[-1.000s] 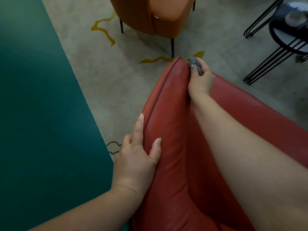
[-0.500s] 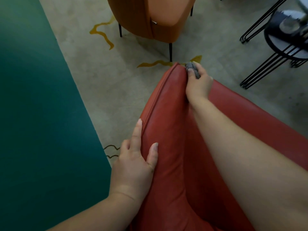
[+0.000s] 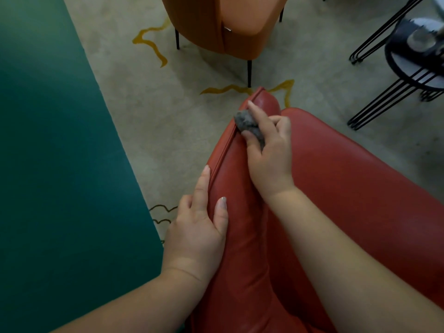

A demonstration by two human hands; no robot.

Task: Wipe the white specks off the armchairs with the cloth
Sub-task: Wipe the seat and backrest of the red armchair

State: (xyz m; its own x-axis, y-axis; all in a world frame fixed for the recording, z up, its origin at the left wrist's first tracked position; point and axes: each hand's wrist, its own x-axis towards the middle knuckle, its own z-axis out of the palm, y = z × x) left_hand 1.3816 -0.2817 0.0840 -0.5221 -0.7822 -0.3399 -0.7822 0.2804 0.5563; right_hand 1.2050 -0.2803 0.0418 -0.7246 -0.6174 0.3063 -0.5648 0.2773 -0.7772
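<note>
Cloth (image 3: 247, 122): grey, crumpled — pressed on the red arm's piped seam.
Red armchair (image 3: 348, 179): glossy leather — nearest.
Orange armchair (image 3: 216, 22): beyond, black-legged.

right hand (image 3: 269, 152) + cloth (image 3: 247, 122); drawn back from armrest tip

The right hand (image 3: 269, 150) pinches a grey cloth (image 3: 247, 123) against the red armchair (image 3: 348, 188) near its armrest's far end, seemingly touching the piping; the left hand (image 3: 197, 227) rests on the armrest's outer edge.
</note>
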